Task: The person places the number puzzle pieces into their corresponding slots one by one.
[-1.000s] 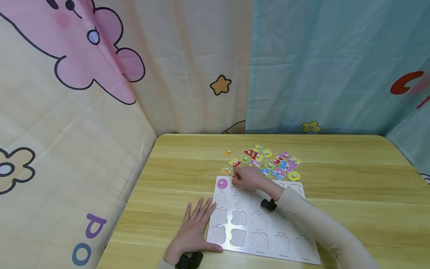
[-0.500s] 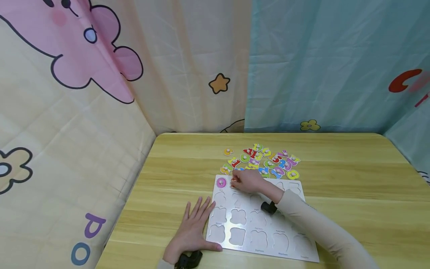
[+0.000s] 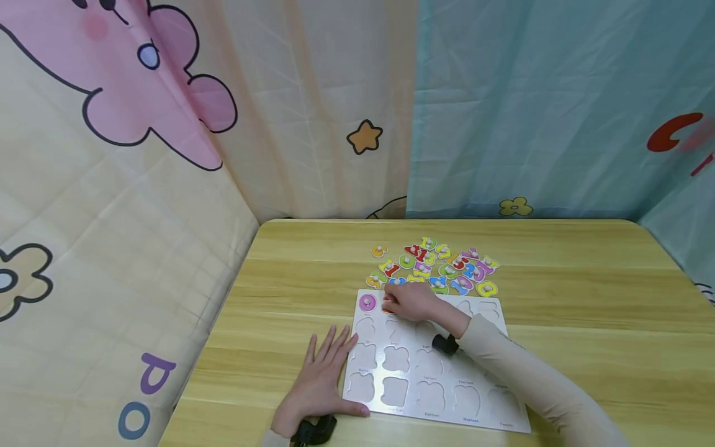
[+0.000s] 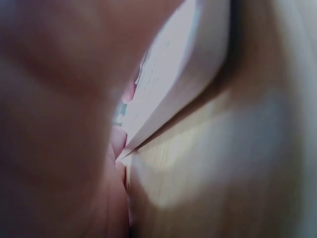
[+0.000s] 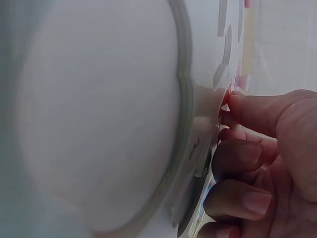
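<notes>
A white number puzzle board (image 3: pixel 377 354) with shaped recesses lies on the wooden table. At its top row my right hand (image 3: pixel 416 302) pinches a small red-orange puzzle piece (image 3: pixel 386 305) between thumb and index finger, over the second recess. Most of that piece is hidden by the fingers; in the right wrist view only a sliver of red shows at the thumb tip. A round pink knobbed piece (image 3: pixel 367 303) sits in the top left recess. My left hand (image 3: pixel 319 386) lies with spread fingers along the board's left side, its thumb at the near left corner.
Behind the board lies a loose heap of colourful knobbed number pieces (image 3: pixel 422 269), some overlapping. A lone orange piece (image 3: pixel 379 251) is apart at the heap's left. Printed curtains (image 3: pixel 335 93) hang beyond the table's far edge.
My right hand has shifted slightly toward me with the red-orange piece and now stays over the second recess. The left hand keeps its place; the head view has tilted slightly.
</notes>
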Demonstrator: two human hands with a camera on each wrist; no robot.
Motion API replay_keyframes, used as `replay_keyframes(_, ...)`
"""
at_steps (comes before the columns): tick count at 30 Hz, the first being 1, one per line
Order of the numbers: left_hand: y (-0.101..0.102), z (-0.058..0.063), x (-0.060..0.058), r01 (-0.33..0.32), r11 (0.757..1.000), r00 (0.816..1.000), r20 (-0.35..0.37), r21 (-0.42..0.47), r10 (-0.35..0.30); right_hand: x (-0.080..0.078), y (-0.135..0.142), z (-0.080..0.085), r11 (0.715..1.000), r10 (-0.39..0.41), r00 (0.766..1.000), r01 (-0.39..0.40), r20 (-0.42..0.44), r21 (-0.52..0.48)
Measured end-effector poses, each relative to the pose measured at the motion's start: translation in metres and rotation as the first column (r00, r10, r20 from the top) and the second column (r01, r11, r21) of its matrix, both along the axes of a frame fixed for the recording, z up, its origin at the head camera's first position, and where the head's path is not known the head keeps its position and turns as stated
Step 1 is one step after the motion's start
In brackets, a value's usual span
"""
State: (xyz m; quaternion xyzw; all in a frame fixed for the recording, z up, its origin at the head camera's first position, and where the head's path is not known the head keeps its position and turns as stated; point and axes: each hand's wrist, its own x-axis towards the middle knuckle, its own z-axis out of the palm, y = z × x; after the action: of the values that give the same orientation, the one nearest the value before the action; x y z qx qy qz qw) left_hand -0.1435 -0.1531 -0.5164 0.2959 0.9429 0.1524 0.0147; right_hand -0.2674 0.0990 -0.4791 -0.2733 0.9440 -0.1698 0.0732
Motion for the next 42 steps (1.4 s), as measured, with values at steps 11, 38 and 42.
replay_keyframes(11,-0.0006,0.0003,0.0007,0.014,1.0,0.999,-0.035,0.015,-0.014,0.002,0.0003,0.0019,1.0,-0.003,1.0,0.003,0.004,0.014)
replay_keyframes(38,0.0,0.0,0.0003,0.013,1.0,1.0,-0.028,0.02,-0.012,0.0044,-0.0023,0.0012,0.996,-0.037,0.999,0.035,0.026,0.078)
replay_keyframes(42,0.0001,-0.0007,0.0005,0.006,1.0,1.0,-0.011,0.006,-0.006,0.0029,0.0008,0.0042,0.999,-0.032,0.996,0.029,0.089,0.04)
